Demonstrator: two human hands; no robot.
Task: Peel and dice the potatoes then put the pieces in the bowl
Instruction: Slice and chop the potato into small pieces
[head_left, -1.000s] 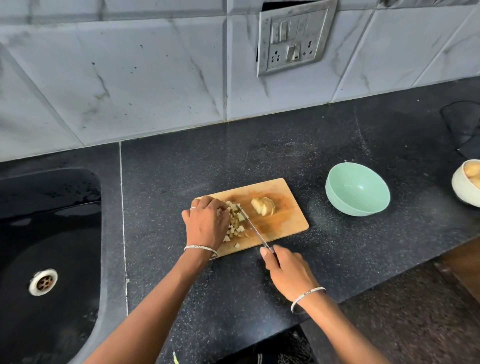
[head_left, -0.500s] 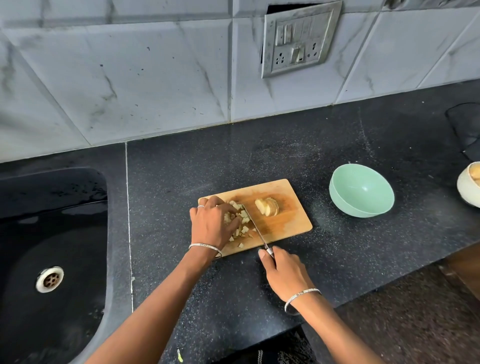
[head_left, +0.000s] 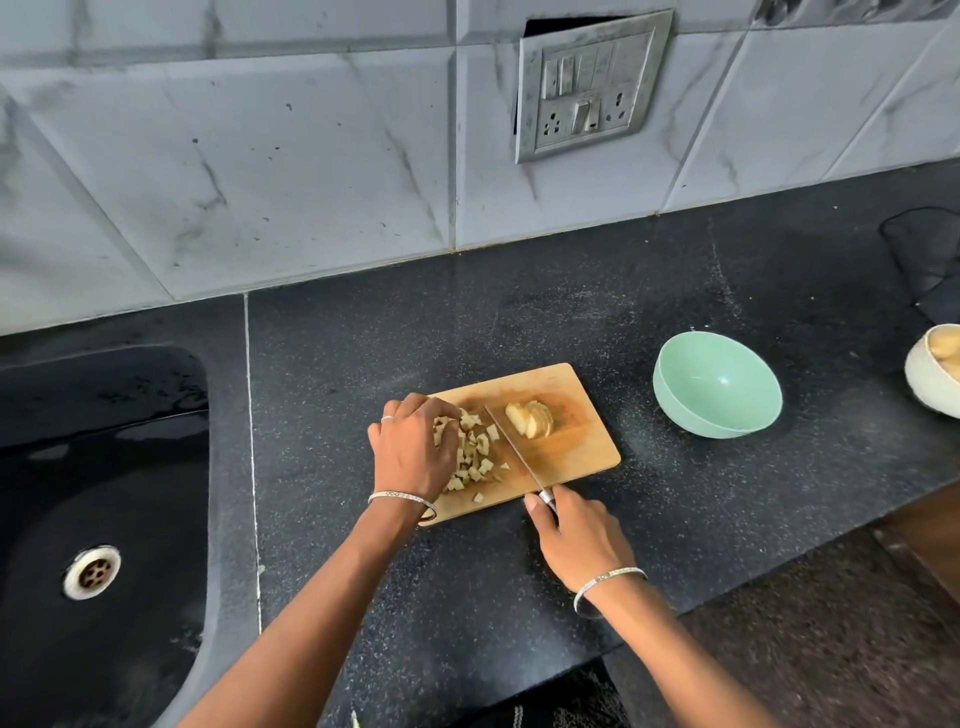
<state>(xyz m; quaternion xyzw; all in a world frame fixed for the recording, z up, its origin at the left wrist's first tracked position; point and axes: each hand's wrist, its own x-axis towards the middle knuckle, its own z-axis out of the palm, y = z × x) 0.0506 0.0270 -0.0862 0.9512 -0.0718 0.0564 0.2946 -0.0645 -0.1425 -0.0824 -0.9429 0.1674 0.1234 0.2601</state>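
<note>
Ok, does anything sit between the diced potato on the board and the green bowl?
Yes, on the cutting board: the knife, gripped by the right hand, lies just right of the diced potato pieces, with the sliced potato beyond its blade. From the board's edge to the mint-green bowl, nothing visible stands.

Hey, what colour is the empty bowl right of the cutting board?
Pale mint green bowl, seen in the head view, the only one.

You have one knife, one cutting board, one sliced potato beyond your grip, uncounted potato pieces, and two bowls rightward: green bowl, white bowl.
</note>
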